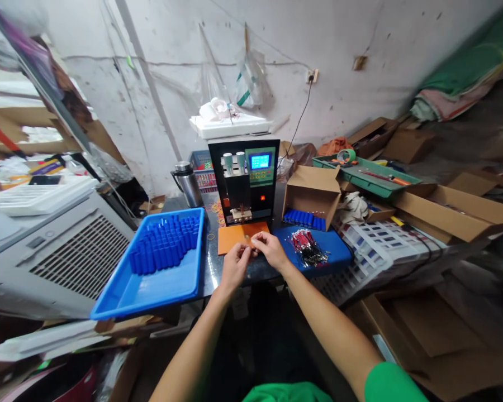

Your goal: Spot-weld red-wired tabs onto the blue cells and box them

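Two hands meet just in front of the spot welder (243, 181), over the near edge of its orange pad (238, 235). To your left, the blue tray (151, 287) holds a crowd of blue cells (164, 244) standing upright, long axes vertical. To your right, an open cardboard box (310, 192) shows more of the same cells lying in a row, and a bundle of red-and-black leads (308, 248) sprawls on the blue mat (318, 251) beside it.

Your left hand (236, 263) and right hand (270, 249) are pinched narrow, fingertips nearly touching, around something small and pale between them (too small to name with certainty; I judge it a thin tab or wire end). What exactly each hand grips I cannot tell.

Judged from its size, that piece will be very light, bendable and easy to drop or kink, so hold it at its ends with fingertip pressure only. Its long axis seems to run left to right between your hands, parallel to the table edge, though the picture is too coarse to confirm which end points where.
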Demonstrator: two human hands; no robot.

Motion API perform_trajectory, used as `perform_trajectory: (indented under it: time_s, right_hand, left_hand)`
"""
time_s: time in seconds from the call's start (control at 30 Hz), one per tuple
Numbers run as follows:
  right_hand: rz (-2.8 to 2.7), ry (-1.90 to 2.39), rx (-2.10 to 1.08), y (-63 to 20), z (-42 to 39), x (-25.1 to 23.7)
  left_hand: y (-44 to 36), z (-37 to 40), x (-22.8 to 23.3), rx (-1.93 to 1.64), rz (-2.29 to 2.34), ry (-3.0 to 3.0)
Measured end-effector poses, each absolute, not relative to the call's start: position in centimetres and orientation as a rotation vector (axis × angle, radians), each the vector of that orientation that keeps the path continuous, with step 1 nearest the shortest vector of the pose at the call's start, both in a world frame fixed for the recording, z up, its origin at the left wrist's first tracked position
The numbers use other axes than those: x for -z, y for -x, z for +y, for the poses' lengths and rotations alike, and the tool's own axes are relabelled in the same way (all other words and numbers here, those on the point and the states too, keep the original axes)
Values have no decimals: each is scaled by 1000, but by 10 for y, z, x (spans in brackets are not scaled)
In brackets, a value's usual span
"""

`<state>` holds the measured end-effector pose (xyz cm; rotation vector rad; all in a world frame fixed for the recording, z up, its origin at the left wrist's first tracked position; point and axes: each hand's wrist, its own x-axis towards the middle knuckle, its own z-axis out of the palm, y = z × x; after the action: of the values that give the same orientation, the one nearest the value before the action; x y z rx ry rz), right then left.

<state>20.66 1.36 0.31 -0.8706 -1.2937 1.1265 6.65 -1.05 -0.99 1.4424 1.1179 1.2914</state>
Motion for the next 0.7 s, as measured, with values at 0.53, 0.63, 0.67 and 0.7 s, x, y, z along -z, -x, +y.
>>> perform_trajectory:
  time_s: [0.53, 0.63, 0.67, 0.7]
  right_hand:
    - [-1304, 1070, -911, -212, 42, 26]
    - [-1295, 1092, -898, -207, 48, 34]
    - [-1303, 1093, -893, -206, 49, 36]
    - [-1314, 1093, -888, -205, 48, 37]
  left_hand:
    - [61, 1, 2, -1143, 2044, -1816]
    - [87, 20, 5, -897, 2173, -1858]
    - [90, 26, 7, -837, 2163, -1885]
    - [92, 31, 9, -796, 2142, -1911]
